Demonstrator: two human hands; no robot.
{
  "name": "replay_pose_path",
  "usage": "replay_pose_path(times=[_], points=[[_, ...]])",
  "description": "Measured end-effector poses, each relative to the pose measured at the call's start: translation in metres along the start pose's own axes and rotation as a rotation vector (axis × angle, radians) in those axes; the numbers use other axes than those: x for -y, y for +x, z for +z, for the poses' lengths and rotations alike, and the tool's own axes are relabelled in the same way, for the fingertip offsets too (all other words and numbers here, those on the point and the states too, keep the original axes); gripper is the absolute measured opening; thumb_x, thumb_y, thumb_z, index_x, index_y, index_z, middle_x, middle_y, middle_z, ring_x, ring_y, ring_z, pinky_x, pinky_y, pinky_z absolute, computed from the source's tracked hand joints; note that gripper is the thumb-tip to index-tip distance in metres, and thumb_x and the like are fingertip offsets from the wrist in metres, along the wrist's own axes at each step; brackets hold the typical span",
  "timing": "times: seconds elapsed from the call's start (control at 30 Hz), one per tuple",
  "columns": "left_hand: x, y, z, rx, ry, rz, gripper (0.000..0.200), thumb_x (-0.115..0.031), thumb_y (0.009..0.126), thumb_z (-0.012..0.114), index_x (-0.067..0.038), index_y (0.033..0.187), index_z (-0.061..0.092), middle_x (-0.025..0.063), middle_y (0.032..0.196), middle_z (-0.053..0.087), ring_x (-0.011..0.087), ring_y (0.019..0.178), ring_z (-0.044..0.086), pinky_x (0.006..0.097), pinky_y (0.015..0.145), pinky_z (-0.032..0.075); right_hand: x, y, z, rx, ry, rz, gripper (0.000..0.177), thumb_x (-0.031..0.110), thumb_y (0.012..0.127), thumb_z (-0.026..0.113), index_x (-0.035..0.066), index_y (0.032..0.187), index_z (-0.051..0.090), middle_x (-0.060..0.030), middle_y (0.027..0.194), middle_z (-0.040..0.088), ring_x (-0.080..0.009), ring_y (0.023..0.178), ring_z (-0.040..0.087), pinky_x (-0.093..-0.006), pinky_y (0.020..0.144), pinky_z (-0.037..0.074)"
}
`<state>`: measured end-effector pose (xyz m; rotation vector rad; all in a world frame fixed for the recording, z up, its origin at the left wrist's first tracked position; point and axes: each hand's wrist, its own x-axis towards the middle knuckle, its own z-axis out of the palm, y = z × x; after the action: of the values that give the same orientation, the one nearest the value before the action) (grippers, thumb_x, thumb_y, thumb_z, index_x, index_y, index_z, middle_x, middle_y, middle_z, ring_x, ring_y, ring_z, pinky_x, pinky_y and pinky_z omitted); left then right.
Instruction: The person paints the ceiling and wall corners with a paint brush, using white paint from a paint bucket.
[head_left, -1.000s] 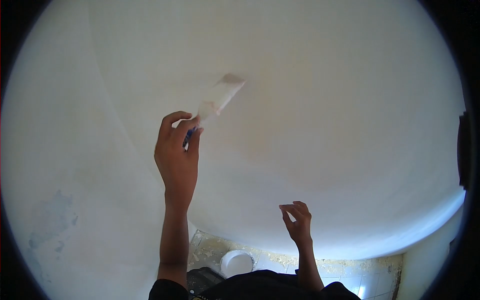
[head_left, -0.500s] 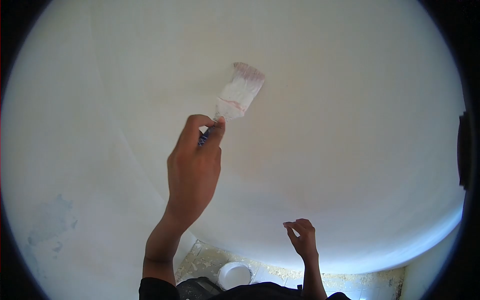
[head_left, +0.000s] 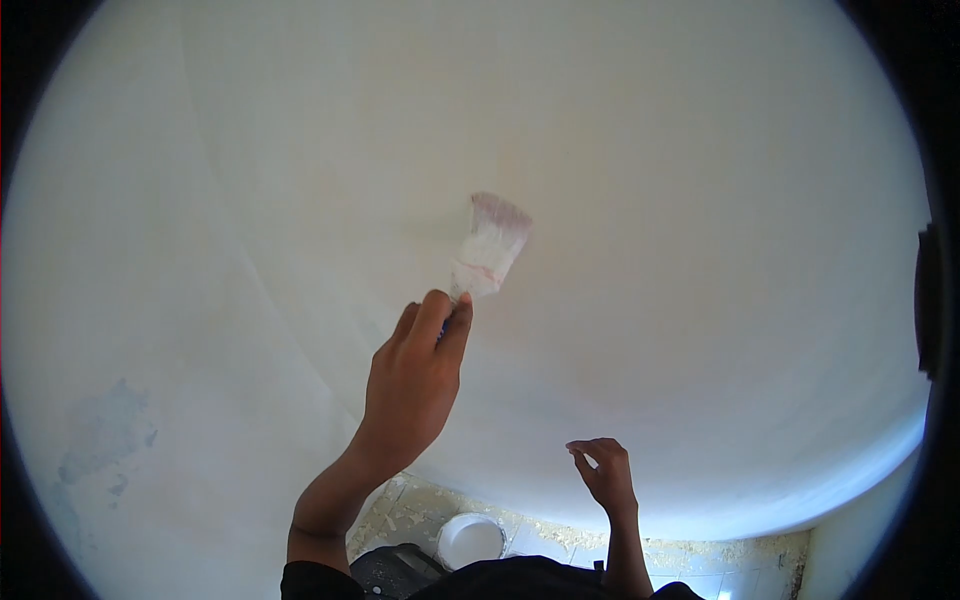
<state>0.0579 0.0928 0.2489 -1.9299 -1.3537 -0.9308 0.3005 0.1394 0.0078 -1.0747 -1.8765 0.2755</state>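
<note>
A wide paintbrush point(head_left: 490, 245), coated in white paint with pinkish bristles, has its tip against the pale wall point(head_left: 650, 220). My left hand point(head_left: 415, 385) is closed round its dark blue handle, which is mostly hidden by the fingers. Lower down on the right, my right hand point(head_left: 606, 475) is raised in front of the wall, its fingers curled and the thumb close to the fingertips. Whether anything small sits between those fingertips cannot be made out.
On the tiled floor point(head_left: 415, 505), spotted with paint, stands a round white bucket point(head_left: 471, 541) near my body. A bluish-grey patch point(head_left: 105, 430) marks the wall at the lower left. Something dark point(head_left: 930, 300) stands at the right edge.
My left hand and the paintbrush have moved down the wall and slightly to the right. The right hand has hardly moved.
</note>
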Motion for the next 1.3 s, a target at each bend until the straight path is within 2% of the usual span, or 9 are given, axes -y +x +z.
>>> replay_pose_path(times=[0.07,0.2,0.33,0.47,0.7,0.77,0.8,1.1,1.3], points=[[0.013,-0.017,-0.006,0.058,-0.032,0.014,0.039,0.008,0.073,0.063,-0.002,0.111,0.063,0.0072,0.091,0.049,0.0197,0.087,0.06,0.0328,0.065,0.052,0.01,-0.005,0.007,0.018,-0.017,0.013,0.011,0.008,0.081,0.066,0.01,0.091,0.072,-0.0077,0.083,0.07,-0.0259,0.078,0.065,-0.038,0.078,0.049],[0.032,-0.017,-0.071,0.114,-0.198,-0.003,0.028,0.007,0.071,0.065,-0.008,0.094,0.071,0.0011,0.083,0.058,0.0172,0.07,0.064,0.0284,0.058,0.051,0.049,-0.006,-0.007,0.044,-0.068,-0.017,0.011,0.004,0.081,0.067,0.007,0.091,0.071,-0.0075,0.084,0.072,-0.0246,0.079,0.068,-0.036,0.076,0.051],[0.059,-0.004,-0.098,0.153,-0.475,-0.094,0.025,0.007,0.069,0.071,-0.008,0.088,0.072,0.0047,0.083,0.064,0.0153,0.067,0.065,0.0261,0.054,0.048,0.066,-0.007,-0.012,0.076,-0.042,0.03,0.012,0.004,0.082,0.066,0.006,0.091,0.071,-0.0086,0.085,0.072,-0.0255,0.08,0.069,-0.0353,0.075,0.052],[0.098,0.012,-0.089,0.057,-0.9,-0.275,0.02,0.01,0.072,0.072,-0.001,0.085,0.064,0.0072,0.078,0.067,0.0169,0.078,0.069,0.0257,0.065,0.055,0.074,-0.014,-0.01,0.095,-0.061,0.08,0.012,0.005,0.082,0.065,0.005,0.092,0.071,-0.0097,0.086,0.072,-0.0257,0.08,0.069,-0.0342,0.075,0.053],[0.123,0.043,-0.035,-0.129,-1.225,-0.182,0.027,0.015,0.073,0.068,-0.001,0.09,0.054,0.0151,0.082,0.068,0.0232,0.082,0.07,0.0344,0.078,0.059,0.044,-0.045,0.0,0.088,-0.026,0.143,0.012,0.004,0.082,0.065,0.005,0.092,0.071,-0.0109,0.087,0.071,-0.0244,0.081,0.07,-0.0328,0.073,0.054],[0.118,0.053,-0.038,-0.079,-1.262,-0.166,0.027,0.015,0.073,0.068,-0.001,0.09,0.054,0.0154,0.082,0.068,0.0238,0.082,0.07,0.0347,0.077,0.059,0.037,-0.048,0.0,0.092,-0.014,0.153,0.012,0.005,0.082,0.066,0.005,0.092,0.071,-0.0109,0.087,0.071,-0.0241,0.08,0.07,-0.0326,0.073,0.054],[0.084,0.064,0.013,0.0,-1.273,-0.161,0.027,0.015,0.072,0.068,-0.001,0.089,0.054,0.0156,0.082,0.068,0.0244,0.082,0.07,0.035,0.077,0.059,-0.027,-0.053,0.002,0.104,0.017,0.156,0.012,0.006,0.082,0.064,0.007,0.092,0.071,-0.01,0.086,0.071,-0.0249,0.078,0.069,-0.0341,0.072,0.054],[0.027,0.061,-0.016,0.078,-1.204,-0.048,0.026,0.011,0.072,0.067,-0.003,0.089,0.053,0.0113,0.084,0.066,0.0232,0.084,0.068,0.0351,0.076,0.058,-0.042,-0.123,0.003,0.141,-0.008,0.167,0.013,0.01,0.083,0.062,0.009,0.092,0.071,-0.0092,0.086,0.071,-0.0244,0.077,0.068,-0.0345,0.072,0.053],[0.017,0.098,-0.009,-0.055,-1.115,0.034,0.025,0.006,0.074,0.07,-0.004,0.091,0.055,0.0096,0.086,0.067,0.0181,0.087,0.067,0.033,0.077,0.057,-0.088,-0.12,0.018,0.195,0.018,0.195,0.013,0.011,0.084,0.061,0.01,0.092,0.071,-0.0096,0.085,0.071,-0.0251,0.076,0.068,-0.0353,0.072,0.053]])
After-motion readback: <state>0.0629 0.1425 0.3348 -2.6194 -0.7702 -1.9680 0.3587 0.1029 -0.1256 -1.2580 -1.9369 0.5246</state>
